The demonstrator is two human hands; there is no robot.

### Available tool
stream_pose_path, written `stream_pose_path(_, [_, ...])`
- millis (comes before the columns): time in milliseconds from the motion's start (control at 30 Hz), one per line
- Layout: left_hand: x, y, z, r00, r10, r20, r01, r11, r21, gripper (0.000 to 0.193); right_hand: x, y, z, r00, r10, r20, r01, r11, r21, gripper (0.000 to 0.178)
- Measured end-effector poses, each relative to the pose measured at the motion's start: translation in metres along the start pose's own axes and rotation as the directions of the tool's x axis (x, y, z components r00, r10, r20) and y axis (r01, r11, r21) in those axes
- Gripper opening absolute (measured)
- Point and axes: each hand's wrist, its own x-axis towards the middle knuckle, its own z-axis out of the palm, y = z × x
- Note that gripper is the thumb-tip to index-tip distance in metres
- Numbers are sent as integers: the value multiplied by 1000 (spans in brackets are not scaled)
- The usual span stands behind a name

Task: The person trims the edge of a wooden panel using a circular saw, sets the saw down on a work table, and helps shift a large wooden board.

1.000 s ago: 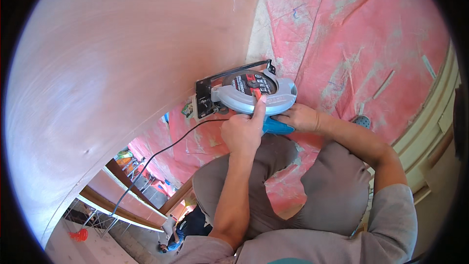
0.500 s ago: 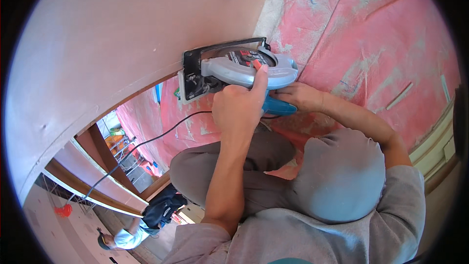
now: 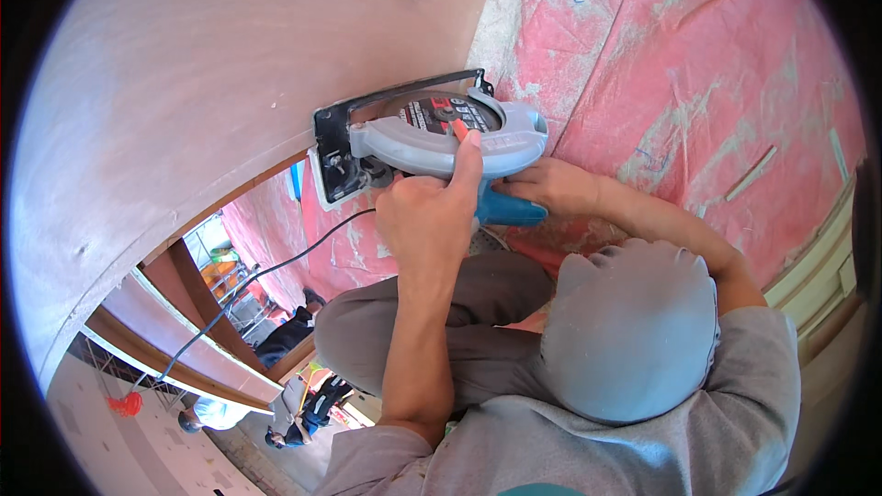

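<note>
A circular saw (image 3: 510, 154) with a silver blade guard, dark disc, black base plate and blue body is held in both hands. My left hand (image 3: 427, 216) is closed at its front, thumb up on the orange lever (image 3: 459, 129) of the guard; the other fingers are partly hidden. My right hand (image 3: 562, 186) wraps the blue rear handle (image 3: 510, 209). The base plate (image 3: 333, 154) stands tilted along the edge of a large pale panel (image 3: 230, 55). The disc faces up toward me. I cannot tell whether it touches the panel.
Dusty pink sheeting (image 3: 698, 83) covers the floor, with thin offcut strips (image 3: 751, 173) on it. A black cord (image 3: 276, 264) runs off left past a wooden frame (image 3: 197, 294). Several people (image 3: 308, 422) are beyond the frame at lower left. A grey-clad knee (image 3: 344, 335) is close below the saw.
The saw and both hands have shifted slightly left in the view, with the grip unchanged. More people now show in the background at lower left.
</note>
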Motion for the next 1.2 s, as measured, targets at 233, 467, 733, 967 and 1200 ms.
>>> stream_pose_path(233, [4, 2, 0, 999, -31, 40, 32, 999, -35, 70, -1, 8, 5, 1000, 16, 16, -16, 1000, -3, 48])
stream_pose_path(467, [4, 9, -2, 997, -52, 53, 53, 998, -23, 66, 3, 5, 3, 1000, 10, 1, -10, 991, 133, 45])
stream_pose_path(733, [8, 11, 1, 997, -48, 63, 51, 998, -48, 69, 0, 13, 7, 985, 116, 129, -139, 974, 181, 50])
stream_pose_path(967, [15, -6, 20, 999, 27, -35, -25, 999, 45, 69, 1, 28, 17, 973, 139, 185, -183, 950, 252, 46])
stream_pose_path(1200, [17, -4, 18, 1000, -3, -7, 3, 1000, -22, 71, -6, 10, 38, 961, 198, -193, -157, 966, 206, 40])
